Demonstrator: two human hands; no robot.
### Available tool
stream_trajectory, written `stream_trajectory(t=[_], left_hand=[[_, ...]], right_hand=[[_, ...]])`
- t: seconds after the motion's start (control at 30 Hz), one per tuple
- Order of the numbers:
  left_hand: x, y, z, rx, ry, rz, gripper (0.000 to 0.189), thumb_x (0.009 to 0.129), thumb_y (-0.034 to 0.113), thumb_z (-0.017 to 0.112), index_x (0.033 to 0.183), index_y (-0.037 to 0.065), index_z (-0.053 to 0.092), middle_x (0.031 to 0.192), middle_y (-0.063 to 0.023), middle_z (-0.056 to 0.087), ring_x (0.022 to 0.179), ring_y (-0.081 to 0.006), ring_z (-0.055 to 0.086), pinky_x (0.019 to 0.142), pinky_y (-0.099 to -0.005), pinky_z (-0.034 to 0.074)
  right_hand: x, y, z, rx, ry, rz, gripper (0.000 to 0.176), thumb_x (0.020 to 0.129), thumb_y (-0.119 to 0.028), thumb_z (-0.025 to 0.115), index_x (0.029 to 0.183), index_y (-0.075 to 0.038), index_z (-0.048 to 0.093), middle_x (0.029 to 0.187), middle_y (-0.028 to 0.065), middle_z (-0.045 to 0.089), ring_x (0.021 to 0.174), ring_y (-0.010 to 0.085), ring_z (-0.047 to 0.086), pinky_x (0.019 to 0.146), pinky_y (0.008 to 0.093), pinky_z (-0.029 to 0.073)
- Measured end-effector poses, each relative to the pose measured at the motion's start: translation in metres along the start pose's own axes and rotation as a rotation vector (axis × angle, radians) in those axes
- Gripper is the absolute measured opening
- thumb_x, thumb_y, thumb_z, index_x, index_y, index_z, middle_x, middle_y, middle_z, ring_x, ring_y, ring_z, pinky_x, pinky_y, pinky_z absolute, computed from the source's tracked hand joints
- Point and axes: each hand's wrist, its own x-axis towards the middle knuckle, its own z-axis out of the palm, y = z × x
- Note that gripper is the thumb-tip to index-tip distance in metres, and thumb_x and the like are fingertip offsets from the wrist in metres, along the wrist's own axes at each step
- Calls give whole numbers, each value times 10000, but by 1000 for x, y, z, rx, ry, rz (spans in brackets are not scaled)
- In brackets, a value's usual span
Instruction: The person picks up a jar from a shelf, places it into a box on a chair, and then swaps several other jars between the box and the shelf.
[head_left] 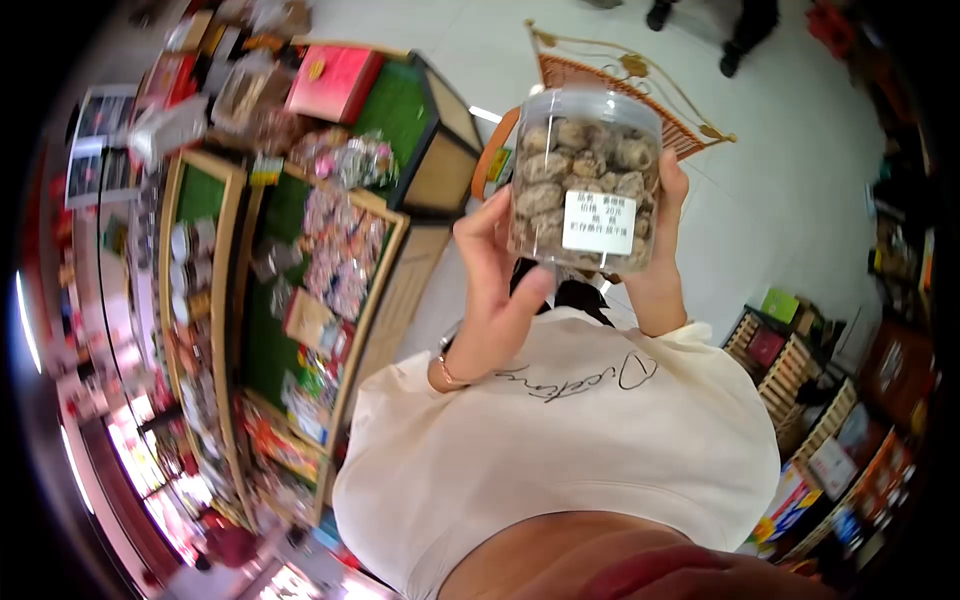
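A clear plastic jar [540, 225] with a transparent lid is held up before my chest, full of wrinkled grey-brown lumps that look like dried mushrooms. On its side a white label [598, 222] carries printed Chinese text and a price of 20. My left hand [497, 275] grips the jar's left side, its thumb near the bottom edge and its fingers partly hidden behind. Along the right side, my right hand [660, 255] is wrapped round the jar, with most of its fingers out of sight.
Wooden display shelves [385, 250] with packaged goods line the left, a pink box [335, 82] on top. Behind the jar stands a wicker rack [690, 135] with a metal frame. Slatted crates [790, 380] hold goods at right. Another person's feet [735, 55] are on the tiled floor.
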Motion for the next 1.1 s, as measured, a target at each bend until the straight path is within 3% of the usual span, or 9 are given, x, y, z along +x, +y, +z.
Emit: stream_trajectory(t=[0.03, 0.23, 0.4, 0.5, 0.73, 0.83, 0.9, 0.93, 1.1], left_hand=[[-6, 8, 5, -157, 73, -41, 662, 853, 81, 513, 1362, 17, 95, 1413, -179, 200, 1310, -254, 241, 1058, -401, 222], [-58, 32, -1, -38, 350, -40, 635, 872, 132, 507, 1348, 3, 107, 1386, -180, 220, 1285, -257, 277, 1055, -417, 236], [-114, 55, -19, -143, 603, -73, 623, 869, 180, 524, 1339, 5, 154, 1365, -177, 252, 1280, -249, 278, 1057, -396, 236], [-160, 70, -33, -140, 753, -45, 709, 843, 248, 570, 1358, 17, 140, 1356, -167, 266, 1281, -247, 276, 1049, -386, 250], [-292, 119, -66, -143, 971, 16, 990, 758, 493, 656, 1423, 39, 81, 1361, -148, 321, 1254, -243, 344, 1033, -347, 275], [-378, 104, -83, -157, 1037, 1, 971, 763, 527, 639, 1424, 41, 119, 1375, -125, 315, 1276, -230, 325, 1023, -335, 295], [-432, 105, -97, -311, 1113, 27, 946, 776, 530, 625, 1421, 33, 143, 1374, -120, 321, 1280, -217, 316, 1020, -326, 302], [-460, 106, -100, -393, 1139, 37, 934, 782, 531, 617, 1420, 30, 155, 1374, -117, 324, 1282, -210, 312, 1019, -321, 306], [-584, 87, -96, -93, 1413, -135, 784, 840, 324, 584, 1413, 11, 150, 1336, -121, 387, 1203, -209, 430, 978, -338, 385]], right_hand=[[-8, 0, 14, -52, 62, -3, 649, 846, -545, 486, 1183, 9, 488, 1118, 147, 576, 948, 228, 605, 830, 349, 508], [-22, 32, 47, -38, -137, 107, 625, 838, -514, 508, 1165, 18, 494, 1065, 153, 596, 905, 226, 618, 782, 340, 526], [-49, 77, 76, -43, -263, 345, 619, 837, -487, 510, 1196, 17, 479, 1083, 152, 592, 932, 226, 614, 799, 340, 521], [-76, 107, 102, -4, -512, 442, 655, 848, -412, 525, 1355, -54, 319, 1266, 128, 468, 1131, 222, 504, 929, 360, 451], [-168, 201, 163, 41, -840, 907, 703, 836, -428, 564, 1388, -94, 286, 1238, 137, 500, 1096, 218, 532, 939, 340, 441], [-214, 264, 173, -46, -1074, 996, 705, 843, -392, 574, 1408, -107, 263, 1311, 134, 436, 1157, 200, 478, 968, 306, 396], [-244, 328, 168, -314, -1202, 820, 683, 864, -399, 548, 1407, -97, 266, 1360, 136, 372, 1192, 195, 431, 991, 288, 347], [-263, 351, 168, -412, -1203, 894, 677, 875, -409, 530, 1408, -90, 260, 1368, 130, 355, 1205, 189, 410, 996, 283, 332], [-346, 441, 137, -675, -1355, 1136, 643, 901, -455, 469, 1382, -81, 265, 1306, 99, 393, 1190, 187, 402, 968, 290, 351]])
